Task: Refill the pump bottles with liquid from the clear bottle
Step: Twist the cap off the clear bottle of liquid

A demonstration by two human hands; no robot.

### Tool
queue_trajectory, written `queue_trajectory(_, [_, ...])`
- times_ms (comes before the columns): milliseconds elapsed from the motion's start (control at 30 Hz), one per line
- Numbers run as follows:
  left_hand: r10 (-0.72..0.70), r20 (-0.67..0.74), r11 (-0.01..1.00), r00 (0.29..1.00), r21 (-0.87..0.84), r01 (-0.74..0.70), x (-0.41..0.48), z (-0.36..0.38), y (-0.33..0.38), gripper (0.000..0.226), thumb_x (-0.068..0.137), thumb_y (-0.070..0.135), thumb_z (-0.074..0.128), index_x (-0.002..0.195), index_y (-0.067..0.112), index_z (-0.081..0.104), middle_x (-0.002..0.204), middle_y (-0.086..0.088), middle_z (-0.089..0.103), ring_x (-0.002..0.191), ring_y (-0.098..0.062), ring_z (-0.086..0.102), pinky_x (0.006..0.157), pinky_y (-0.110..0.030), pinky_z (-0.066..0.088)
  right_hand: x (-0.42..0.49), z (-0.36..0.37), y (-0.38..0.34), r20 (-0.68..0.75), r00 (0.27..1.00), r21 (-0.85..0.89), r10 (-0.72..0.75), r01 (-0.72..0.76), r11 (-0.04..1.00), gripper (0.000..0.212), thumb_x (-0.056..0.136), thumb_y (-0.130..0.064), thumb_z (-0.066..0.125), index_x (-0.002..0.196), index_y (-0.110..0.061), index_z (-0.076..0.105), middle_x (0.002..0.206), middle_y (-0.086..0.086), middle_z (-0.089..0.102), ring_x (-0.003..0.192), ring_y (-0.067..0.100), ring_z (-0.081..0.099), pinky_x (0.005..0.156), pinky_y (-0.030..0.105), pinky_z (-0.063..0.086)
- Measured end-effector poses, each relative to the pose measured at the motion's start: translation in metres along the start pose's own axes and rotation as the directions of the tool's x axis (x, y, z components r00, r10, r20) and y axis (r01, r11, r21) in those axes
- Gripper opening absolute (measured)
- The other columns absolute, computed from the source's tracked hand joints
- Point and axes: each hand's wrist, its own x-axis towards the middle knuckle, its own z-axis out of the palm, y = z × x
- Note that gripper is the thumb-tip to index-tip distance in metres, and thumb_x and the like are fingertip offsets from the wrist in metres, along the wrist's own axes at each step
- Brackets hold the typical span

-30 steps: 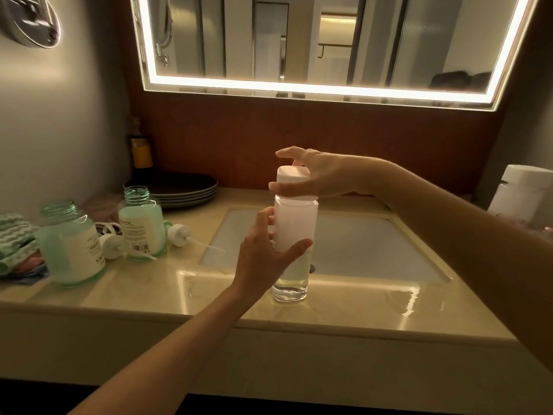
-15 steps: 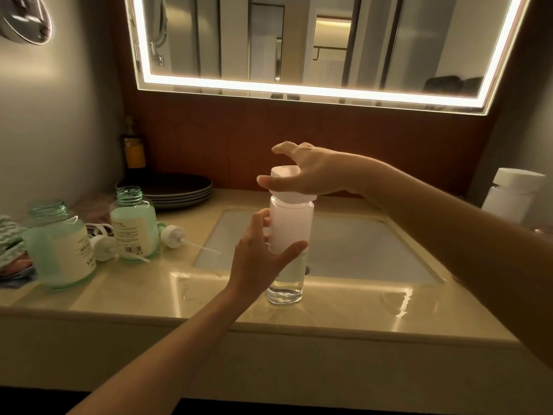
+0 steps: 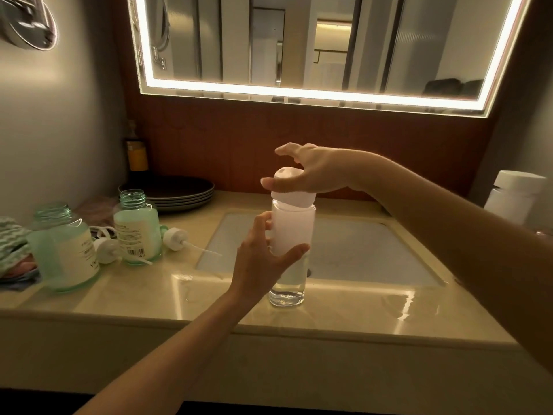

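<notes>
Worktop (image 3: 374,307): glossy stone; carries every bottle; likely slippery if liquid is spilled on it.
Sink (image 3: 359,253): directly behind the clear bottle; judged the likeliest landing place for a dropped cap.
Large pump bottle (image 3: 62,250): far left, upright, neck open; fill level unreadable through green tint and label.
Small pump bottle (image 3: 137,232): just right of the large one, upright, neck open; level likewise unreadable; narrow necks make overshoot probable when pouring.
Clear bottle (image 3: 294,232): upright near the worktop's front edge, before the sink; clear liquid visible in the base, upper part hidden by a pale label; risk of tipping if the cap is pulled sideways.
Left hand (image 3: 257,265): grip clamped round the clear bottle's middle, thumb in front; steadies it.
Right hand (image 3: 314,172): grip closed on the cap from above, forefinger raised clear.
Cap (image 3: 294,200): white, askew on the neck; could jerk free and splash.
Pump heads (image 3: 176,238): two, lying beside the small pump bottle, tubes on the worktop; contamination risk.
</notes>
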Motion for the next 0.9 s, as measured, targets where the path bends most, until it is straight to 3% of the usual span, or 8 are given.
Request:
queue_trajectory(133, [-0.009, -0.002, 1.0, 1.0, -0.002, 0.009, 0.0, 0.0, 0.001, 0.086, 0.061, 0.059, 0.064, 0.129, 0.013, 0.039, 0.125, -0.006, 0.053, 0.099, -0.02, 0.061, 0.068, -0.012, 0.049, 0.0, 0.007, -0.003, -0.086, 0.995, -0.193, 0.049, -0.065, 0.979, 0.081, 0.077, -0.073, 0.039, 0.137, -0.019, 0.035, 0.13, 0.007, 0.046, 0.101, 0.02, 0.048, 0.071, 0.028, 0.046])
queue_trajectory(233, [-0.009, 0.0, 1.0, 1.0, -0.003, 0.009, 0.0, 0.0, 0.002, 0.086, 0.061, 0.059, 0.063, 0.129, 0.012, 0.039, 0.126, -0.007, 0.053, 0.099, -0.021, 0.061, 0.067, -0.009, 0.047, 0.001, 0.011, -0.001, -0.141, 0.99, -0.141, 0.017, -0.038, 0.989, 0.072, 0.082, -0.067, 0.043, 0.133, -0.017, 0.041, 0.122, 0.005, 0.052, 0.091, 0.017, 0.05, 0.06, 0.022, 0.045])
queue_trajectory(333, [-0.011, 0.003, 1.0, 1.0, -0.004, 0.011, 0.0, 0.0, 0.001, 0.087, 0.061, 0.059, 0.063, 0.13, 0.012, 0.038, 0.127, -0.007, 0.053, 0.102, -0.023, 0.061, 0.072, -0.019, 0.052, 0.001, 0.008, -0.001, -0.056, 0.998, -0.029, -0.042, 0.04, 0.999, 0.052, 0.089, -0.043, 0.054, 0.134, -0.023, 0.041, 0.131, 0.003, 0.046, 0.098, 0.015, 0.045, 0.065, 0.021, 0.044])
queue_trajectory(400, [-0.007, 0.002, 1.0, 1.0, -0.004, 0.007, 0.0, 0.0, 0.001, 0.087, 0.061, 0.059, 0.063, 0.13, 0.012, 0.039, 0.127, -0.008, 0.053, 0.102, -0.024, 0.061, 0.073, -0.023, 0.054, -0.001, 0.004, -0.001, 0.053, 0.995, 0.053, -0.086, 0.083, 0.995, 0.053, 0.089, -0.032, 0.058, 0.138, -0.029, 0.036, 0.142, 0.0, 0.037, 0.11, 0.015, 0.041, 0.077, 0.021, 0.044])
queue_trajectory(533, [-0.012, -0.004, 1.0, 1.0, 0.006, 0.012, -0.001, 0.0, 0.002, 0.085, 0.062, 0.057, 0.064, 0.13, 0.012, 0.039, 0.128, -0.007, 0.053, 0.102, -0.023, 0.061, 0.074, -0.024, 0.053, -0.004, 0.002, -0.003, 0.043, 0.998, 0.001, -0.043, 0.043, 0.999, 0.073, 0.084, -0.058, 0.049, 0.146, -0.032, 0.019, 0.154, 0.001, 0.018, 0.136, 0.028, 0.029, 0.104, 0.04, 0.034])
queue_trajectory(700, [-0.017, -0.005, 1.0, 1.0, 0.0, 0.017, -0.001, 0.0, 0.001, 0.084, 0.063, 0.057, 0.065, 0.13, 0.013, 0.039, 0.127, -0.006, 0.053, 0.102, -0.022, 0.06, 0.072, -0.017, 0.05, 0.0, 0.011, -0.001, -0.083, 0.996, -0.191, 0.024, -0.039, 0.981, 0.076, 0.082, -0.068, 0.038, 0.141, -0.02, 0.032, 0.143, 0.01, 0.036, 0.116, 0.025, 0.045, 0.087, 0.034, 0.041])
queue_trajectory(800, [-0.021, -0.013, 1.0, 1.0, 0.012, 0.022, -0.001, 0.001, 0.001, 0.081, 0.066, 0.051, 0.069, 0.13, 0.013, 0.039, 0.128, -0.006, 0.053, 0.102, -0.021, 0.06, 0.07, -0.012, 0.046, 0.001, 0.012, 0.0, -0.057, 0.996, -0.099, -0.062, 0.056, 0.993, 0.058, 0.087, -0.051, 0.051, 0.135, -0.02, 0.039, 0.135, 0.005, 0.044, 0.103, 0.016, 0.044, 0.078, 0.026, 0.038])
queue_trajectory(900, [-0.019, -0.013, 1.0, 1.0, 0.014, 0.019, -0.002, 0.0, 0.002, 0.083, 0.064, 0.055, 0.066, 0.13, 0.013, 0.038, 0.128, -0.006, 0.052, 0.102, -0.022, 0.06, 0.069, -0.011, 0.046, -0.002, 0.005, 0.003, 0.007, 0.993, 0.056, -0.116, 0.115, 0.992, 0.064, 0.085, -0.036, 0.062, 0.14, -0.025, 0.031, 0.144, 0.0, 0.036, 0.122, 0.019, 0.042, 0.09, 0.027, 0.04])
